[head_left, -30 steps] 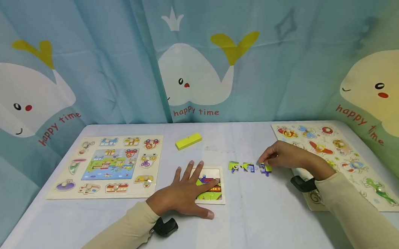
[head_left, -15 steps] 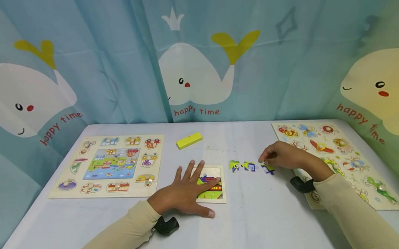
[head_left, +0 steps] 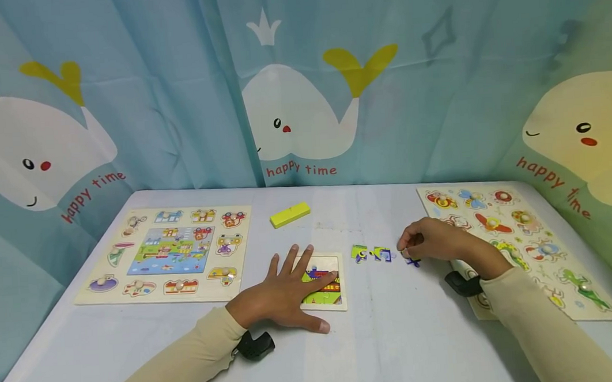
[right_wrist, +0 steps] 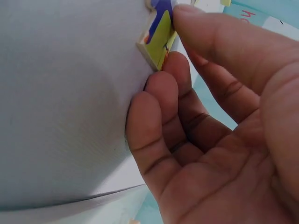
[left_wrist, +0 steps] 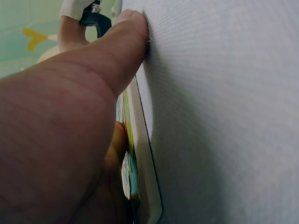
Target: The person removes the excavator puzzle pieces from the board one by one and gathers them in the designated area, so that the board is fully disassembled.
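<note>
My left hand (head_left: 283, 299) lies with fingers spread over a small framed jigsaw puzzle (head_left: 342, 281), covering much of its colourful picture. In the left wrist view, the thumb (left_wrist: 107, 56) touches the tabletop beside the frame's edge. My right hand (head_left: 433, 242) pinches a green and purple jigsaw piece (right_wrist: 159, 39) between thumb and fingers, close to the table. From the head view, most of that piece is hidden by the fingers. Two more pieces, a left one (head_left: 359, 253) and a right one (head_left: 382, 254), lie between the puzzle frame and my right hand.
A yellow block (head_left: 290, 215) sits behind the puzzle. At the left lies a wooden peg board (head_left: 187, 297) with vehicle pieces. Another peg board (head_left: 519, 188), with insect pictures, lies at the right, partly under my right forearm. A patterned curtain (head_left: 198, 121) hangs behind the table.
The jigsaw piece in my right hand has turned and shifted slightly right, and less of it shows now. My left hand stays in place on the puzzle.
</note>
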{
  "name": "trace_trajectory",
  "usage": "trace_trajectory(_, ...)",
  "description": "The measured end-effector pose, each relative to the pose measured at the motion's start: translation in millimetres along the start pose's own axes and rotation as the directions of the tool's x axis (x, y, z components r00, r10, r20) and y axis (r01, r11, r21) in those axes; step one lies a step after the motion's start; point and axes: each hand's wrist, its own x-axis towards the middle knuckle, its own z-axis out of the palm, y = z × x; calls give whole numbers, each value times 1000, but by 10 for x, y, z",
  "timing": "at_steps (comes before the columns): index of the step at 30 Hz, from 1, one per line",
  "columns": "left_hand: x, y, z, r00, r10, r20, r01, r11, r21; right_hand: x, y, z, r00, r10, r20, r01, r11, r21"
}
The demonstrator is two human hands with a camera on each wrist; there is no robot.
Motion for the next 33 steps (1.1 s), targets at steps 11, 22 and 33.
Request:
trace_trajectory(11, 9, 3, -3, 1000, 8, 4, -8, 1000, -9, 16, -1, -34, 1000, 5, -24, -6, 999, -38)
trace_trajectory(22, -7, -17, -15, 1000, 30, -1, -30, 998, -52, 56, -140, -76, 986, -85, -146, 71, 993, -99)
trace_trajectory(33, -231, -111, -122, 994, 106, -8, -106, 986, -129, 122, -349, 22, 977, -137, -164, 124, 988, -88)
